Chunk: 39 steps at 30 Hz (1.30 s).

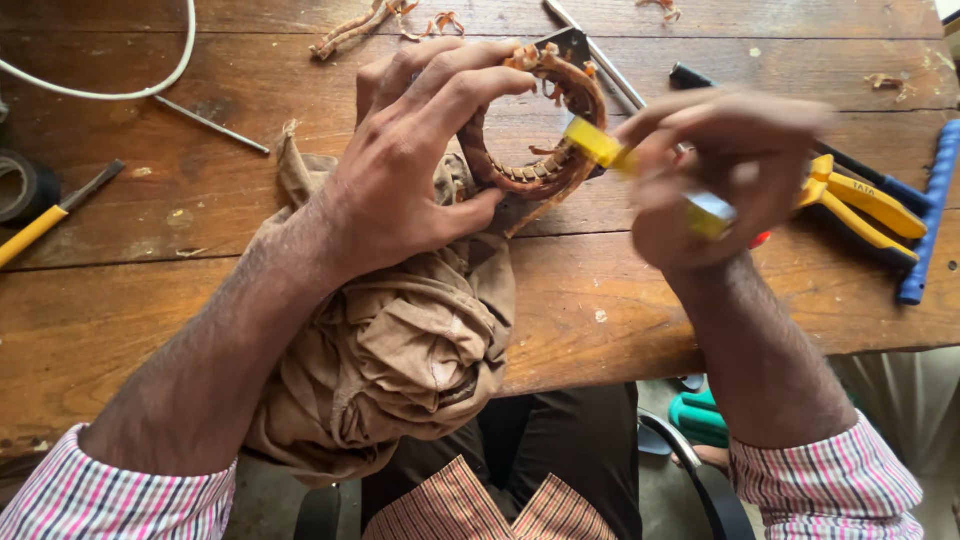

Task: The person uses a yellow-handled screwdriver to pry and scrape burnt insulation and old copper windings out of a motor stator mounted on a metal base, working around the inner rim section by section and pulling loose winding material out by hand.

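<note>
Yellow-handled pliers, blue-handled tool, black tape roll, white cable, on a wooden table.

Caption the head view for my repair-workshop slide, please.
Left hand grips a ring-shaped copper winding over a wooden bench; right hand holds a yellow-handled tool.

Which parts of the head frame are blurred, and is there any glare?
Head view: the right hand and the yellow tool it holds are smeared by motion blur; the left hand, the ring-shaped winding, the brown cloth and the wooden table are sharp. Soft, even light, no glare.
</note>
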Each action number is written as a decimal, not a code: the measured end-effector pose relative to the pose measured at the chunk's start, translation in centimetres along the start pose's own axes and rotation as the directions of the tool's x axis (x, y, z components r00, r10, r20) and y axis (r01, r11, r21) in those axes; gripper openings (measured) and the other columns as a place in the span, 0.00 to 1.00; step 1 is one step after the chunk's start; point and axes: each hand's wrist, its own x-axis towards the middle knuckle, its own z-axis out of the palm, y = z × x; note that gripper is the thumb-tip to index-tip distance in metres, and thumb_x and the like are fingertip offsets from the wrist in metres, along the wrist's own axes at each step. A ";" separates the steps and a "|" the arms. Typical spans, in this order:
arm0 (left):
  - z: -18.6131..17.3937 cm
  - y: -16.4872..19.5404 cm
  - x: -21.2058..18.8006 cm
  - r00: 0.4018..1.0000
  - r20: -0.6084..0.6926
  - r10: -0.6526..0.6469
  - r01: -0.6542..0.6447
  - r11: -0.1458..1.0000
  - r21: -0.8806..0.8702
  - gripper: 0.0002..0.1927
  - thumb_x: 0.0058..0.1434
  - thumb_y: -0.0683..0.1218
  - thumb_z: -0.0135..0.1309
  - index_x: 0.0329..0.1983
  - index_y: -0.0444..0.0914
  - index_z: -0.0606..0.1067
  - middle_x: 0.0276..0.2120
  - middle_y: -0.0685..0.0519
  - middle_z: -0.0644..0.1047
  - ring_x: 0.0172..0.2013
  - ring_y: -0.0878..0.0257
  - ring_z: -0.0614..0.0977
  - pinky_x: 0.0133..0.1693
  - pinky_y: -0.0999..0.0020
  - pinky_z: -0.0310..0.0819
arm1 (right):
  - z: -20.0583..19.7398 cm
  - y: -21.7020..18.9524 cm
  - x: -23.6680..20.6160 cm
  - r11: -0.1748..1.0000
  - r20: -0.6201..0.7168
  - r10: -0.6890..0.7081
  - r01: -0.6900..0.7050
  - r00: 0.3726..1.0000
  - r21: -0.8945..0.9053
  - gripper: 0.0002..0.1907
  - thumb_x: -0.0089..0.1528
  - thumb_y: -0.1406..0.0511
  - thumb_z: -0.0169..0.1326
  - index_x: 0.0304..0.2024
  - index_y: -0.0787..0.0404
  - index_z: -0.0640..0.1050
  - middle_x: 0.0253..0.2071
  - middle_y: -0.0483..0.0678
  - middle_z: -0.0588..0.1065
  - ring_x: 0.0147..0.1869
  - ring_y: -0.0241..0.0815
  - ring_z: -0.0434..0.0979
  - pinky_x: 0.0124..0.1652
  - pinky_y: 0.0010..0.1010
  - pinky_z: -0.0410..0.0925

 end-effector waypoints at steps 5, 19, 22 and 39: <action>0.1 -0.1 -0.1 1.000 -0.011 -0.004 0.005 0.999 0.047 0.44 0.58 0.46 0.73 0.72 0.42 0.61 0.69 0.48 0.69 0.72 0.52 0.64 0.74 0.56 0.51 | -1.9 1.0 0.2 0.875 -0.093 0.063 -0.100 0.994 -0.473 0.11 0.73 0.65 0.58 0.39 0.66 0.74 0.38 0.52 0.75 0.40 0.44 0.77 0.39 0.37 0.71; 1.0 -0.6 -0.7 0.995 -0.092 -0.038 0.043 0.997 0.057 0.56 0.54 0.50 0.78 0.77 0.38 0.54 0.69 0.45 0.66 0.72 0.52 0.64 0.73 0.56 0.54 | 0.4 0.1 1.0 0.822 0.353 0.287 -0.040 0.890 -0.569 0.09 0.69 0.65 0.64 0.38 0.64 0.79 0.36 0.50 0.73 0.45 0.47 0.72 0.44 0.39 0.68; 1.6 -0.9 -0.5 0.989 -0.149 0.011 -0.002 0.998 0.057 0.57 0.53 0.52 0.80 0.77 0.38 0.53 0.68 0.45 0.66 0.71 0.53 0.64 0.73 0.55 0.56 | 1.0 0.0 1.0 0.817 0.321 0.228 -0.001 0.919 -0.577 0.08 0.71 0.66 0.64 0.40 0.64 0.80 0.37 0.49 0.74 0.44 0.46 0.72 0.44 0.39 0.68; -0.1 -0.3 -0.5 0.955 -0.297 0.019 0.051 0.973 0.226 0.37 0.66 0.56 0.65 0.71 0.38 0.62 0.62 0.48 0.66 0.64 0.57 0.63 0.63 0.57 0.56 | 3.0 -1.8 2.5 0.870 0.408 -0.088 0.270 0.909 -0.413 0.20 0.65 0.66 0.71 0.58 0.64 0.81 0.50 0.50 0.78 0.52 0.44 0.75 0.51 0.34 0.73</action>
